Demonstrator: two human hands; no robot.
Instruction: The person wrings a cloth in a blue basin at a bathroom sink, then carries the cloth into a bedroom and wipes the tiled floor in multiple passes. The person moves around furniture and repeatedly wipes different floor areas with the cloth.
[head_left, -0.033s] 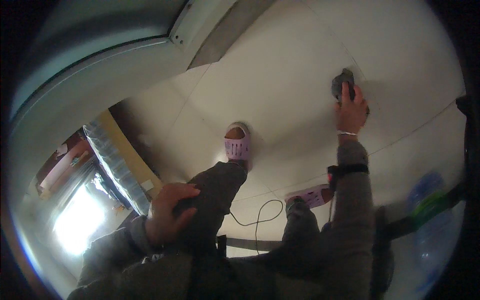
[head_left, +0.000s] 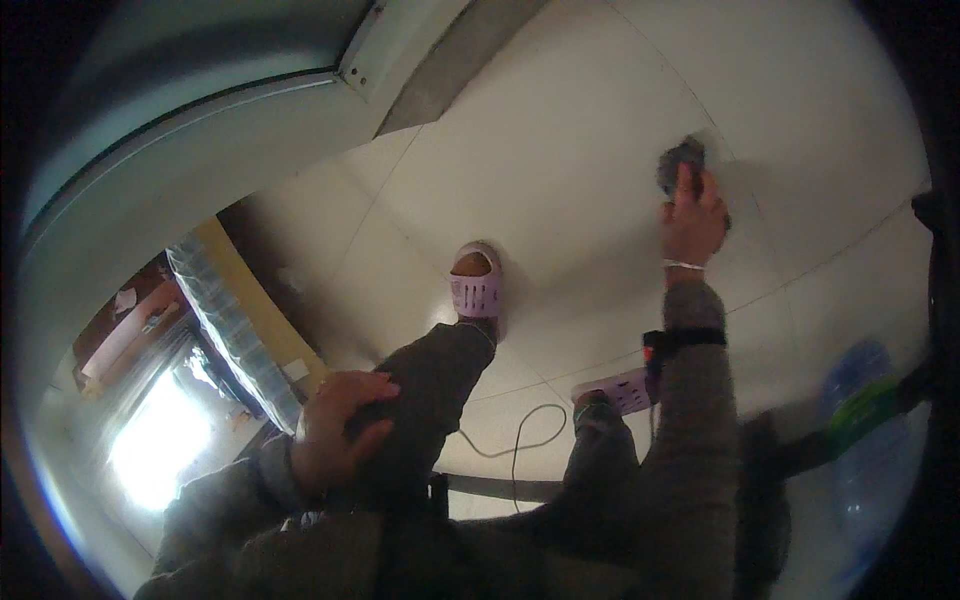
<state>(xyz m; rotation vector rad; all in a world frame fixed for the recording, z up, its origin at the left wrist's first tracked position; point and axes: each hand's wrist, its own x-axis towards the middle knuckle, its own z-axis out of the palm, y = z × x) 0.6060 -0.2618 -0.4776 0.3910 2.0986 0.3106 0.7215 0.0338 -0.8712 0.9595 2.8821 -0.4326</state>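
Nearest, bottom centre: person's lap and bent legs in dark trousers [head_left: 440,390], seen from above.

Left hand [head_left: 335,440]: near left, palm down on the left knee, fingers curled loosely over the trouser cloth; holds no separate item. Grey sleeve [head_left: 215,505] runs back toward the lower left.

Cable [head_left: 520,440]: thin, light-coloured, loops on the floor betw. the two legs, near centre.

Right slipper [head_left: 625,388]: lilac w/ holes, near centre-right, partly hidden behind the right forearm. Dark strap [head_left: 685,338] wraps the right forearm just above it; a small red-orange bit shows at the strap's left edge.

Blue and green item [head_left: 860,400]: near right edge, blurred; kind can't be told.

Left slipper [head_left: 476,285]: lilac, middle distance, centre, toe pointing far, flat on the floor.

Right hand [head_left: 692,220]: far right, arm stretched out, thin white band at the wrist. Fingers clenched on a grey cloth [head_left: 680,160], pressed to the floor [head_left: 560,140]. Cloth is bunched, sticking out past the fingertips on the far side, at a tile joint.

Floor: pale large tiles w/ thin joints, fills centre and far right.

Left side: shelf unit [head_left: 230,320] w/ yellow edge, bright glare below it.

Far left, top: pale curved door frame [head_left: 300,90] w/ a grey strip beside it.
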